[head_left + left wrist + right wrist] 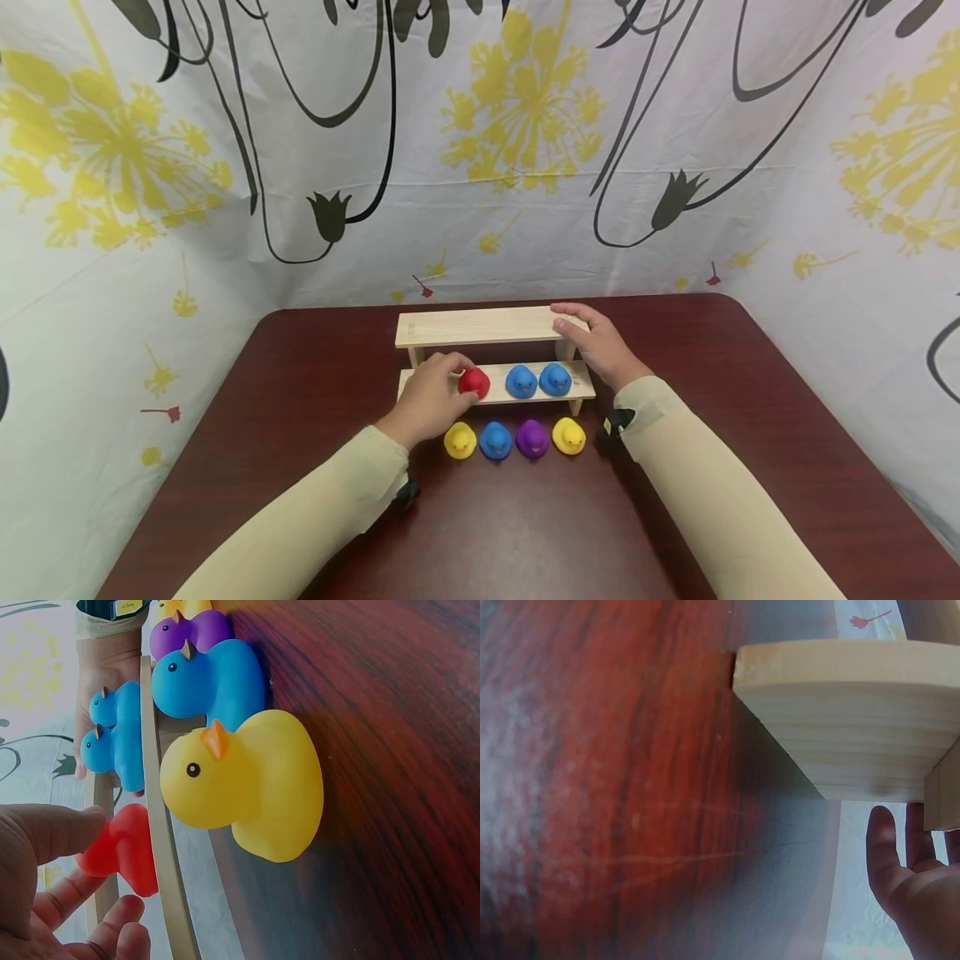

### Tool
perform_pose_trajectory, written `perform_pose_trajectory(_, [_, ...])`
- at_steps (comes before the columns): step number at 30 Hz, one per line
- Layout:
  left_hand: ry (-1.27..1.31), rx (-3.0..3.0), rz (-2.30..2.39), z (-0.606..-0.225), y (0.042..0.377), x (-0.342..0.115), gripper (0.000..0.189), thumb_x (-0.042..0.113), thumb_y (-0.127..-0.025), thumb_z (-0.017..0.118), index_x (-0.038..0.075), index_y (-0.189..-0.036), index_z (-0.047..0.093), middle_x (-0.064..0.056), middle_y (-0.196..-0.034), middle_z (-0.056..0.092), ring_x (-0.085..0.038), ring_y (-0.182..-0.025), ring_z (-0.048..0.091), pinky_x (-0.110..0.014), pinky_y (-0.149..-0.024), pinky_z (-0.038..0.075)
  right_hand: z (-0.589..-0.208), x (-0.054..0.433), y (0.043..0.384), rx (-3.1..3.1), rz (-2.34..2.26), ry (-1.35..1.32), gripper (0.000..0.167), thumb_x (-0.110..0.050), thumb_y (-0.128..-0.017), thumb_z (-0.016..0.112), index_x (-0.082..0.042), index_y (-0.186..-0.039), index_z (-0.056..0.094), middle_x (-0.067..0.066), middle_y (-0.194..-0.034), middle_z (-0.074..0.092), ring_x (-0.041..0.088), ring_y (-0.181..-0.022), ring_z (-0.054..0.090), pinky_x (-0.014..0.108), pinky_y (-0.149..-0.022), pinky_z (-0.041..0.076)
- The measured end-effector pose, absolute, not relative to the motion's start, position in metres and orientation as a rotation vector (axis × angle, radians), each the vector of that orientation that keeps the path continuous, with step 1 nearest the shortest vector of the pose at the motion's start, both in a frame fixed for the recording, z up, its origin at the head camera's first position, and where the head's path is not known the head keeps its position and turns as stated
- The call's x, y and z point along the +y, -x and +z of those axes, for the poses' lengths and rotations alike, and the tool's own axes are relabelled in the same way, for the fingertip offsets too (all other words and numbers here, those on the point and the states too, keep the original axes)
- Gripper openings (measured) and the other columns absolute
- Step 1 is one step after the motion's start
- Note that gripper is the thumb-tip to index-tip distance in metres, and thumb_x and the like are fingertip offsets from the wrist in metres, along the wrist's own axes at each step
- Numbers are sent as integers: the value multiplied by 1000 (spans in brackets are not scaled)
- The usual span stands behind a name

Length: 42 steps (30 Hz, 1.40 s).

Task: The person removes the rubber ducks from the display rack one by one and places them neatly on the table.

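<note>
Placing seems in hand: the left hand (435,393) pinches the red duck (474,382) at the lower shelf (498,385); the right hand (602,352) rests, fingers spread, on the upper shelf (480,325). Next calls for gentle release.

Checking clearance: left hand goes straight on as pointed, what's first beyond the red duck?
Likely the nearer blue duck on the lower shelf, to the right of the red duck; exact heading and depth unclear.
</note>
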State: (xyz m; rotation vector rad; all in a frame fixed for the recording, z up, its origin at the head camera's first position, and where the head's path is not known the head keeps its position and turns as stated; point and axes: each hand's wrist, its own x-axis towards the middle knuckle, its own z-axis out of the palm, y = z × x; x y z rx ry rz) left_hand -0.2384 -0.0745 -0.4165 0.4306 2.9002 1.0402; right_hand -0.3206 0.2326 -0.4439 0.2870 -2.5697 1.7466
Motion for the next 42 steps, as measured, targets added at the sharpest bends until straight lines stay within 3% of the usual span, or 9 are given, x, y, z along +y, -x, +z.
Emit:
perform_pose_trajectory(10, [-422,2885,1068,-416,234,-77,37,27,-93,83,16,-125,68,-9,-128,63,-32,-117,62,-47,-99,55,-444,232,321,-2558,1758,-291,50,-40,-106,63,-13,-148,59,9,-163,45,33,-151,39,60,-125,27])
perform_pose_trajectory(19, [-480,2856,1084,-413,220,-81,33,25,-92,83,18,-121,69,-5,-121,63,-28,-109,60,-42,-90,54,-445,232,321,-2567,1756,-280,50,-43,-106,63,-15,-148,59,8,-162,45,33,-151,39,59,-125,28])
perform_pose_trajectory(29, [-503,2845,1081,-409,203,-83,30,25,-91,84,20,-117,70,-4,-124,64,-28,-117,58,-46,-96,56,-445,234,322,-2563,1755,-299,52,-43,-105,64,-15,-148,59,9,-162,46,33,-150,39,60,-125,28])
perform_pose_trajectory(42, [-572,2849,1126,-411,192,-86,26,24,-90,85,21,-112,71,-2,-119,66,-25,-113,60,-46,-94,53,-447,233,324,-2560,1751,-294,52,-43,-105,65,-15,-147,59,8,-162,46,33,-151,39,60,-125,27])
